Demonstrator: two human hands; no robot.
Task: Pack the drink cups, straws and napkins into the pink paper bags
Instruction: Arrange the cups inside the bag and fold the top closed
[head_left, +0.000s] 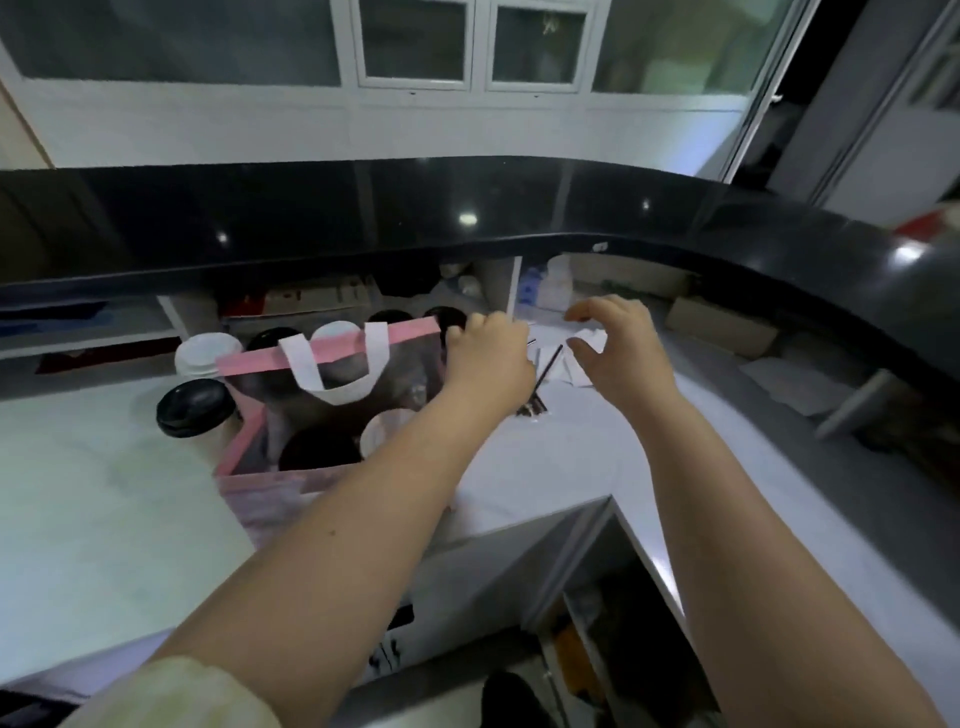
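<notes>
Near-left part of the surface (104, 509): bare, open approach. Pink bag (291, 483) stands at centre, mouth open upward; white handle (337, 374) loops across the opening. Inside, a black-lidded cup (319, 449) and a white-lidded cup (384, 434) fill the near half. Loose cups crowd the bag's left and far sides: black-lidded one (192, 408), white-lidded one (208, 353). Right of the bag, straws (545, 374) and napkins (582, 358) lie flat. Black raised ledge (467, 208) overhangs the far edge, limiting headroom. Left hand (488, 358) is at the bag's far right corner.

Open pink bag (332, 358) holds lidded cups (318, 449); straws (545, 371) and napkins (584, 358) lie beside it
</notes>
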